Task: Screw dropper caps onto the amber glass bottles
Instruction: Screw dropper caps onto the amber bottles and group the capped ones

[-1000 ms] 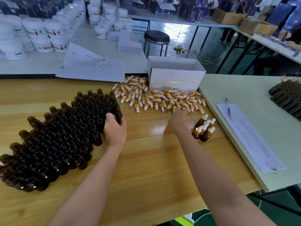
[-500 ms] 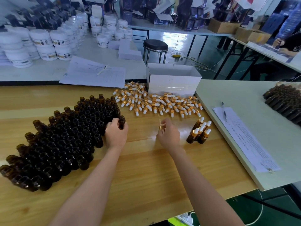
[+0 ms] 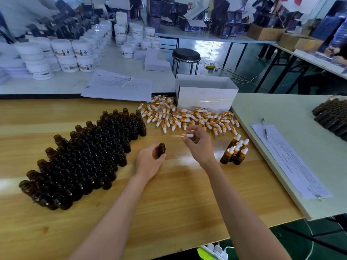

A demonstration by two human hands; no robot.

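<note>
**Position.** The left hand (image 3: 148, 162) grips one open amber bottle (image 3: 161, 149) near the middle of the wooden surface (image 3: 169, 194), its fingers (image 3: 152, 149) curled round the lower body. Whether the base rests on the surface cannot be told. The right hand (image 3: 199, 145) pinches a dropper cap (image 3: 187, 135) by its gold collar and white bulb, just right of and above the bottle and apart from it.

**Orientation.** The bottle's long axis is close to upright, mouth up. The dropper's long axis lies roughly level, running left to right. Its glass pipette (image 3: 176, 136) points left toward the bottle and its bulb points right. It is not yet lined up with the neck.

**Stock.** A block of uncapped bottles (image 3: 90, 152) stands to the left. A loose heap of caps (image 3: 187, 117) lies at the far side in front of a white box (image 3: 204, 94). A few capped bottles (image 3: 235, 152) stand to the right.

**Risks, as judged.**
- The pipette must swing down to vertical before it enters. If it enters at an angle, the thin glass tip may strike the rim and chip or snap.
- A cap started askew may cross-thread and seat crooked.
- Squeezing the soft bulb instead of the collar gives poor turning purchase, and the cap may slip.
- The left forearm lies close to the block of open bottles, so a careless sweep could knock over the near row.
</note>
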